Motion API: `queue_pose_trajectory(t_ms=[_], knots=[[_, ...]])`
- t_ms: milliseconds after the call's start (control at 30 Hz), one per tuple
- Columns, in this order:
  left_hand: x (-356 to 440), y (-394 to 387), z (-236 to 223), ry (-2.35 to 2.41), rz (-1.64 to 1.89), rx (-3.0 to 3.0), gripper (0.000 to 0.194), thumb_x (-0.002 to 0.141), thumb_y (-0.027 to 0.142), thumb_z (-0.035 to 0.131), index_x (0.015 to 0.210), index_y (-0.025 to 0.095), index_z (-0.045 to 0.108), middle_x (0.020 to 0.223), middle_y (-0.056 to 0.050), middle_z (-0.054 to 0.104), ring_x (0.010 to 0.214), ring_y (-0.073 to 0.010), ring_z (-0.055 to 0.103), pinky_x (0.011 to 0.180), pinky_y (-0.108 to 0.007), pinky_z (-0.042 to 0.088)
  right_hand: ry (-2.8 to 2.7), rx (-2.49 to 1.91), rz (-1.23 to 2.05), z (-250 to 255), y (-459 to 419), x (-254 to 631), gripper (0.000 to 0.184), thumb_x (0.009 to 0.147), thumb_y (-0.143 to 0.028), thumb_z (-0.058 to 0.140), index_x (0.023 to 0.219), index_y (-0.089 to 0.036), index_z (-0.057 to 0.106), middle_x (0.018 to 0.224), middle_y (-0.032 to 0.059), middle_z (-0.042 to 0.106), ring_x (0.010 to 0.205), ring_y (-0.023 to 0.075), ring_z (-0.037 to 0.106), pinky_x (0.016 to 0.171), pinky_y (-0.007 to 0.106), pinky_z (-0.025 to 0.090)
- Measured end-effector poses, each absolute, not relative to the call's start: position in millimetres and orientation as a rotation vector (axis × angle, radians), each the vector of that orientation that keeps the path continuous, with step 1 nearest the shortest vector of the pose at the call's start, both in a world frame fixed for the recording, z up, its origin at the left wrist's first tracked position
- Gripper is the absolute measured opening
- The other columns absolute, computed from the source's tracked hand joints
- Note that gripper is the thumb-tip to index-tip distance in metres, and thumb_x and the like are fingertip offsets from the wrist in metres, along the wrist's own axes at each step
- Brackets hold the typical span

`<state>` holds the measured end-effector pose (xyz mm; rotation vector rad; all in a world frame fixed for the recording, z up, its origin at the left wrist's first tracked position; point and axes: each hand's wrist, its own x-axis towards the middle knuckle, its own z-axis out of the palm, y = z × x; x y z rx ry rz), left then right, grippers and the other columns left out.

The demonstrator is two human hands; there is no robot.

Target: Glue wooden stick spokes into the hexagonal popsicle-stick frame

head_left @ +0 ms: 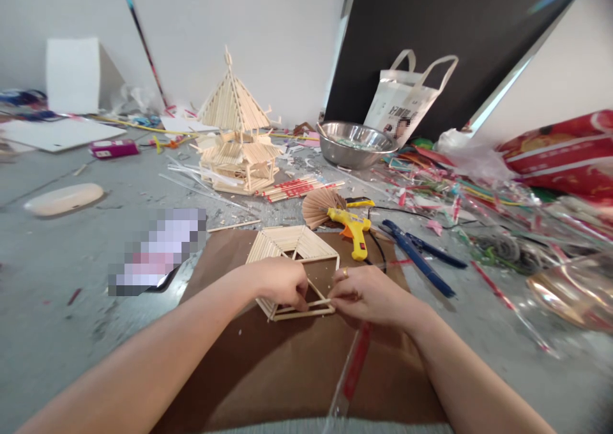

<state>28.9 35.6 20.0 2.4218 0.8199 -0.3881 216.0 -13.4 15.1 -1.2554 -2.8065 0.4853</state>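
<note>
A many-sided frame of pale wooden sticks (317, 249) lies on a brown sheet (287, 364), some of its sides filled with rows of sticks. At its near side, my left hand (285, 282) has its fingers pinched on a thin wooden stick (318, 304). The other end of that stick is between the fingertips of my right hand (361, 292), by the frame's right corner. A yellow glue gun (352, 230) rests just beyond my right hand. Farther right lies a dark blue long-handled tool (421, 258).
A stick-built pagoda (237, 134) stands behind, near bundled red-and-white packets of sticks (299, 187). A steel bowl (354, 156) and a white tote bag (402, 102) are at the back. A phone (160, 252) lies left; plastic scraps (502, 230) litter the right.
</note>
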Motion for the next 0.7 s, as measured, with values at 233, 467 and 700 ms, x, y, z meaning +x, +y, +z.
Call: queue_pose_trajectory(t_ms=[233, 467, 700], knots=[[39, 22, 19, 1.051, 0.056, 2.491, 0.032, 0.075, 0.038, 0.035, 0.076, 0.023, 0.063, 0.071, -0.004, 0.064, 0.061, -0.0153, 0.054, 0.051, -0.023, 0.033, -2.62, -1.28, 0.293, 15, -13, 215, 0.026, 0.079, -0.023, 0.039, 0.074, -0.018, 0.064, 0.072, 0.0038, 0.059, 0.065, 0.0095, 0.051, 0.057, 0.019, 0.034], [42, 19, 12, 1.118, 0.171, 2.555, 0.035, 0.079, 0.034, 0.032, 0.076, 0.018, 0.062, 0.071, -0.008, 0.063, 0.066, -0.018, 0.057, 0.055, -0.025, 0.037, -2.494, -1.318, 0.199, 9, -12, 217, 0.025, 0.079, -0.025, 0.039, 0.082, -0.019, 0.063, 0.078, 0.0052, 0.059, 0.07, 0.0109, 0.053, 0.06, 0.02, 0.037], [43, 20, 9, 1.131, 0.193, 2.604, 0.036, 0.08, 0.033, 0.03, 0.077, 0.015, 0.061, 0.074, -0.009, 0.063, 0.07, -0.0188, 0.057, 0.059, -0.027, 0.038, -2.443, -1.316, 0.187, 3, -10, 216, 0.024, 0.079, -0.025, 0.04, 0.083, -0.019, 0.062, 0.08, 0.0052, 0.06, 0.071, 0.0111, 0.054, 0.061, 0.02, 0.038]])
